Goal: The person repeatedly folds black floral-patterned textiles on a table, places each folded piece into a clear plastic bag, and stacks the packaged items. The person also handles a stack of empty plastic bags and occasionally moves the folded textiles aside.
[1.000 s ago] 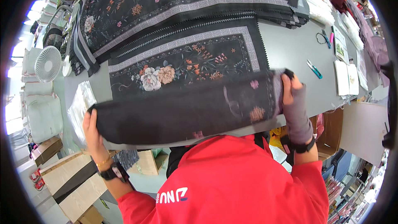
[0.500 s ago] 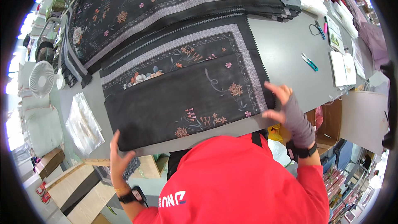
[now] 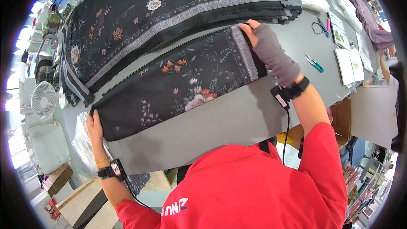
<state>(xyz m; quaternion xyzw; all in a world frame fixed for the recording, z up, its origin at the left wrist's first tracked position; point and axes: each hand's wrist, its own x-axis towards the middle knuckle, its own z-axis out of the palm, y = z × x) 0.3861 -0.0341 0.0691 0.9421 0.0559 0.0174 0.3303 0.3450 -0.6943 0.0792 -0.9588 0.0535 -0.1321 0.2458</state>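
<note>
at left, my left hand (image 3: 96,128) is clamped on the plain dark end of the folded floral cloth (image 3: 169,82). half a second ago both my hands were open and off it, and it lay broader; now it is a narrower strip, so i judge one more fold is made. it sits over the grey table (image 3: 178,148), near the larger cloth stack (image 3: 174,6) at the far side. its long axis slants from near left to far right, pale border band at the right end, where my right hand (image 3: 257,38) grips the far corner.
</note>
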